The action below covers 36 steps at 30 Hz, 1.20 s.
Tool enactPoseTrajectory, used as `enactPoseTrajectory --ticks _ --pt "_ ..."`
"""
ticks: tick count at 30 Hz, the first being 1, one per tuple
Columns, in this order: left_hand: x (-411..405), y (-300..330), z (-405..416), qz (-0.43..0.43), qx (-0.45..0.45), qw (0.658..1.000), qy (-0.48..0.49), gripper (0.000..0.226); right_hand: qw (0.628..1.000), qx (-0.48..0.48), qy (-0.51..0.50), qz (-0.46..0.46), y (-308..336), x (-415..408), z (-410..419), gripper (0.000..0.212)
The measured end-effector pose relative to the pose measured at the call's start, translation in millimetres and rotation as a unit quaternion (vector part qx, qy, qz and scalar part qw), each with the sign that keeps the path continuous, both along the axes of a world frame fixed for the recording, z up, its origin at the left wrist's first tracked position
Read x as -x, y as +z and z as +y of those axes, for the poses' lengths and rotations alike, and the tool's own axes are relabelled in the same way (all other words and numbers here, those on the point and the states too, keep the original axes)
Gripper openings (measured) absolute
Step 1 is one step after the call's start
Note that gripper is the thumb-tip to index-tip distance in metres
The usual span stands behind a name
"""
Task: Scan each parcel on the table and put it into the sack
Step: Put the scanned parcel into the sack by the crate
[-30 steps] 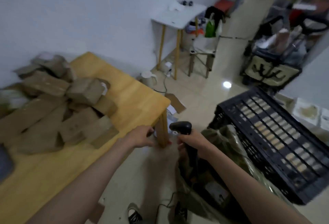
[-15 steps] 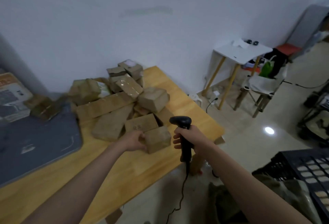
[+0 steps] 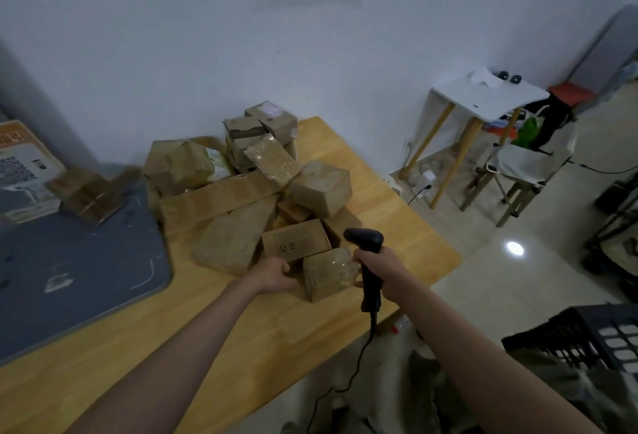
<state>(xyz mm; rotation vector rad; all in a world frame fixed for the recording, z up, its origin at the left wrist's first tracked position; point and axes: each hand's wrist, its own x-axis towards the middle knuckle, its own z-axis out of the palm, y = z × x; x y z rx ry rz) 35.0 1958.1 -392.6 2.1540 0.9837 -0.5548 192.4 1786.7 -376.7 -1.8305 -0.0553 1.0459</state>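
Note:
Several brown cardboard parcels lie in a heap point(image 3: 241, 192) on the wooden table point(image 3: 241, 337). My left hand point(image 3: 276, 274) grips the near left side of a small taped parcel point(image 3: 326, 276) at the front of the heap. Just behind it sits a box with red characters point(image 3: 295, 242). My right hand point(image 3: 378, 269) holds a black corded barcode scanner point(image 3: 367, 254) upright, right beside that small parcel. The olive sack point(image 3: 538, 385) shows at the lower right, on the floor by my right forearm.
A grey mat point(image 3: 69, 268) covers the table's left part, with a printed box point(image 3: 24, 171) behind it. A black plastic crate point(image 3: 593, 337) stands at the right edge. A white side table point(image 3: 483, 95) and a folding chair point(image 3: 524, 164) stand by the wall.
The view swung from the sack and crate back to the table. My left hand left the table corner and took hold of the front small parcel. The scanner came up beside it.

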Motion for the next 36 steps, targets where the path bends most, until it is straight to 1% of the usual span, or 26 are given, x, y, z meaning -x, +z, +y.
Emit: enactPoseTrajectory --ticks 4,7,13,15,17,19,21,22,23,26,27,30,32,34,35,36 --pt "-18 -18 0 -0.008 0.070 0.995 0.071 0.075 0.999 0.035 0.030 -0.004 -15 -20 12 0.007" --pt "-33 -27 -3 -0.013 0.115 0.985 0.126 0.076 0.998 0.042 0.046 0.000 -29 -35 21 0.006" --pt "-54 -49 -6 -0.034 0.198 0.962 0.185 0.048 0.997 0.038 0.063 0.033 -63 -56 36 0.007" --pt "-58 -51 -11 -0.044 0.223 0.953 0.200 0.045 0.996 0.041 0.059 0.044 -72 -56 36 0.007" --pt "-60 -56 -14 -0.043 0.228 0.950 0.211 0.042 0.996 0.046 0.054 0.047 -78 -55 34 0.008" --pt "-59 -56 -15 -0.042 0.227 0.948 0.221 0.026 0.997 0.041 0.044 0.050 -83 -55 27 0.009" --pt "-55 -51 -15 -0.040 0.226 0.942 0.244 0.008 0.997 0.024 0.021 0.072 -82 -56 21 0.015" --pt "-51 -49 -13 -0.042 0.226 0.939 0.255 0.004 0.996 0.014 0.012 0.083 -78 -56 18 0.016" --pt "-47 -45 -12 -0.049 0.224 0.937 0.264 0.006 0.996 0.003 0.007 0.090 -74 -55 16 0.016" --pt "-32 -31 -8 -0.080 0.211 0.930 0.290 0.034 0.995 -0.039 0.006 0.094 -58 -49 14 0.016" --pt "-27 -24 -7 -0.090 0.200 0.927 0.303 0.039 0.995 -0.052 0.008 0.087 -50 -46 17 0.017" --pt "-8 0 -7 -0.142 0.164 0.918 0.333 0.041 0.994 -0.093 0.011 0.061 -26 -38 29 0.019" --pt "6 19 -5 -0.178 0.152 0.910 0.342 0.048 0.991 -0.126 0.023 0.046 -9 -33 37 0.026" --pt "20 37 -3 -0.207 0.131 0.905 0.347 0.064 0.985 -0.162 0.043 0.034 7 -26 45 0.039" --pt "26 44 -2 -0.223 0.121 0.901 0.353 0.071 0.983 -0.175 0.055 0.026 14 -22 48 0.042" --pt "30 52 -1 -0.240 0.116 0.896 0.356 0.074 0.981 -0.181 0.067 0.014 22 -17 51 0.040"
